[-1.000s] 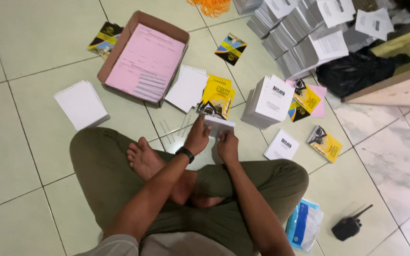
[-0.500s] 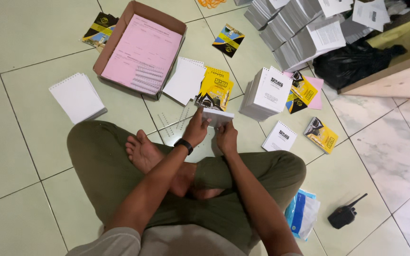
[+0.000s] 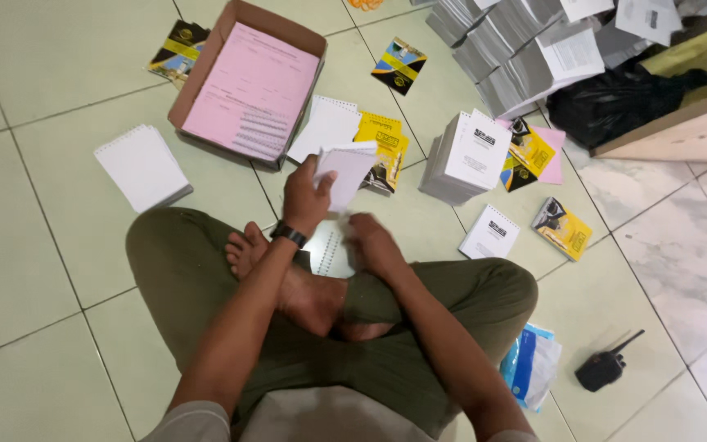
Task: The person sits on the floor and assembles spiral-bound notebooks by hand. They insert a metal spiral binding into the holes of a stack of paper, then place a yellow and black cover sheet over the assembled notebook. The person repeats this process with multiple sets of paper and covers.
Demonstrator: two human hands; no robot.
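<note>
Sitting cross-legged on tiles. Since the earlier frames the left hand (image 3: 306,195) has lifted a white sheet stack (image 3: 344,173), fingers pinched on it; before, both hands held it together. Right hand (image 3: 372,243) now rests low on a spiral pad (image 3: 330,250), grip unclear. Farther: yellow booklets (image 3: 382,147), cardboard box (image 3: 206,86) far left.

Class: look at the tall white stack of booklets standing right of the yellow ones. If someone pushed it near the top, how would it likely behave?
The white stack is tall for its footprint and made of loose booklets, so a push near the top would probably shear it or spill the upper ones. It sits on glossy floor tile, so a low push would more likely slide it whole. Lifted, it probably feels fairly heavy.
</note>
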